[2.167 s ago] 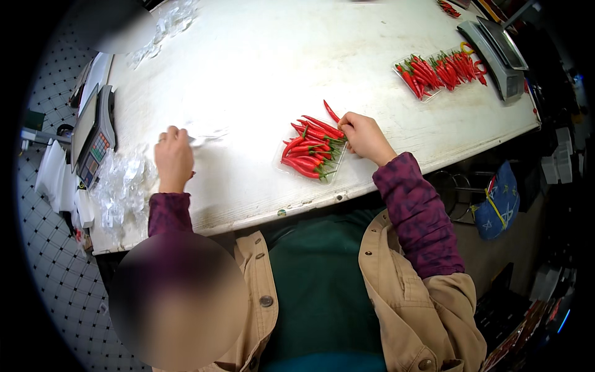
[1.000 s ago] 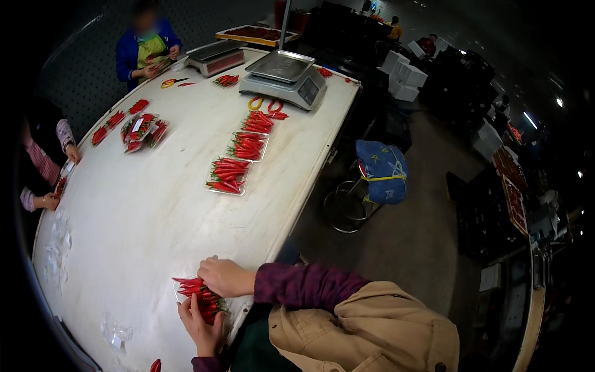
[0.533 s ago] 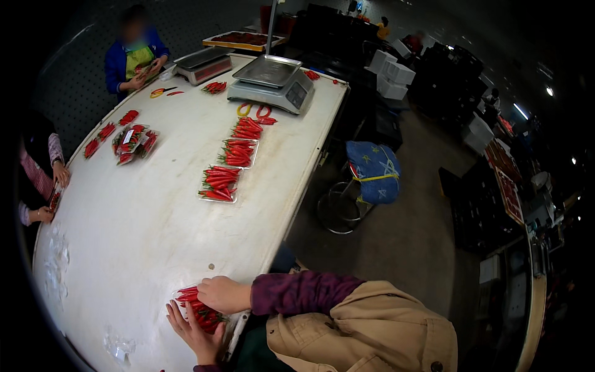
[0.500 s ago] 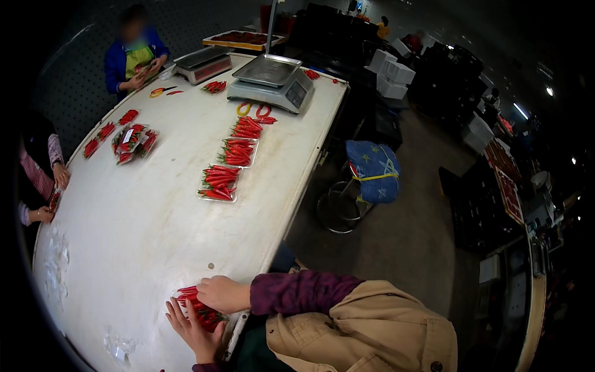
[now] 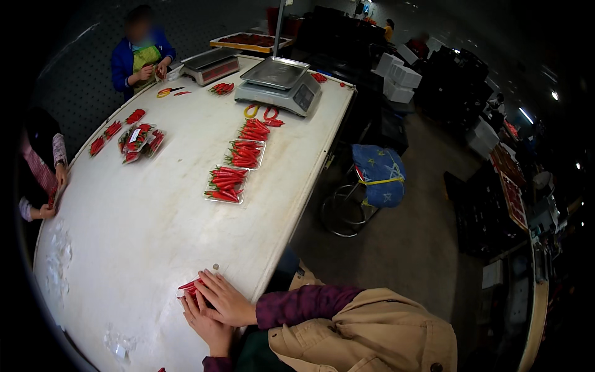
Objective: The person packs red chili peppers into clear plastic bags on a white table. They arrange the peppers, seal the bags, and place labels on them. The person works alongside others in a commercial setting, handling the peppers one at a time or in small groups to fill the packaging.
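Note:
A small bundle of red chilies (image 5: pixel 188 286) lies at the near edge of the white table (image 5: pixel 142 242). My right hand (image 5: pixel 227 301), in a purple sleeve, lies flat over the bundle. My left hand (image 5: pixel 207 325) comes up from below and cups the bundle's near side, touching the right hand. Most of the chilies are hidden under my hands; only a few red tips show at the left.
Three clear trays of red chilies (image 5: pixel 226 185) run toward a metal scale (image 5: pixel 277 87); a second scale (image 5: pixel 211 65) and scissors (image 5: pixel 164 92) lie beyond. More chili packs (image 5: pixel 139 137) sit left. Two other people (image 5: pixel 139 53) work there. A blue-cushioned stool (image 5: pixel 378 173) stands beside the table.
My hands were apart, the left on clear bags and the right on the chilies; now both are together over the bundle. The view has swung toward the table's far end.

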A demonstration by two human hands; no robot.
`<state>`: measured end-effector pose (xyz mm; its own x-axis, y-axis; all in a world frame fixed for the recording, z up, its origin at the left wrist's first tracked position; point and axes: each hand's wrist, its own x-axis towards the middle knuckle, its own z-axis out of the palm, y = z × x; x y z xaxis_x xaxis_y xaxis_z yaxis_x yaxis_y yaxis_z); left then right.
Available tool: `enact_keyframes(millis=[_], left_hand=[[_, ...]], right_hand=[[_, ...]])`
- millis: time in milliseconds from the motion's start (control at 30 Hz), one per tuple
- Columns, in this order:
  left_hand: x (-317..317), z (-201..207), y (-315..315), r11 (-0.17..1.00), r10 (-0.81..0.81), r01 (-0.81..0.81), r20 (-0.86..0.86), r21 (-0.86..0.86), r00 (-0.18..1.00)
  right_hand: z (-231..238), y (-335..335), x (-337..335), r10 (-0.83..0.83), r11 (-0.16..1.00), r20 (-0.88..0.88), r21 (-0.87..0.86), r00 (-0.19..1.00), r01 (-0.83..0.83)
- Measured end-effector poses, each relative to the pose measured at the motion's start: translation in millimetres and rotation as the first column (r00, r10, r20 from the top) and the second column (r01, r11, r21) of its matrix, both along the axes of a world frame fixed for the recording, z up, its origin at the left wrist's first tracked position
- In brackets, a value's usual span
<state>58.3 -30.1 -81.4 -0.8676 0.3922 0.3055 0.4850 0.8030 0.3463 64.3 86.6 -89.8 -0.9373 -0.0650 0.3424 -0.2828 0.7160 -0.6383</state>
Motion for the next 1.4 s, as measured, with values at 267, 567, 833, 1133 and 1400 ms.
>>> enact_keyframes(millis=[267, 567, 833, 1133, 1400], left_hand=[[0.9, -12.1, -13.7, 0.927, 0.075, -0.153, 0.230, 0.343, 0.970], [-1.4, -13.0, -9.1, 0.964, -0.004, -0.035, 0.145, 0.265, 0.989], [4.9, 5.2, -10.3, 0.942, 0.033, -0.080, 0.148, 0.325, 0.988], [-26.0, -7.0, -14.9, 0.919, 0.054, -0.106, 0.145, 0.380, 0.988], [-20.3, -1.6, -14.0, 0.963, -0.032, -0.002, 0.123, 0.271, 0.992]], right_hand=[[-12.7, 17.2, -16.5, -0.084, 0.995, -0.038, -0.060, 0.996, 0.081], [-18.3, 20.1, -26.3, 0.067, 0.997, -0.065, 0.033, 0.996, -0.065], [4.8, 37.9, -30.6, 0.010, 0.873, 0.047, -0.487, 0.999, 0.014], [10.6, 57.8, -28.0, 0.010, 0.943, 0.118, -0.331, 0.993, 0.030], [4.9, 49.3, -30.9, 0.037, 0.969, 0.055, -0.246, 0.998, -0.022]])
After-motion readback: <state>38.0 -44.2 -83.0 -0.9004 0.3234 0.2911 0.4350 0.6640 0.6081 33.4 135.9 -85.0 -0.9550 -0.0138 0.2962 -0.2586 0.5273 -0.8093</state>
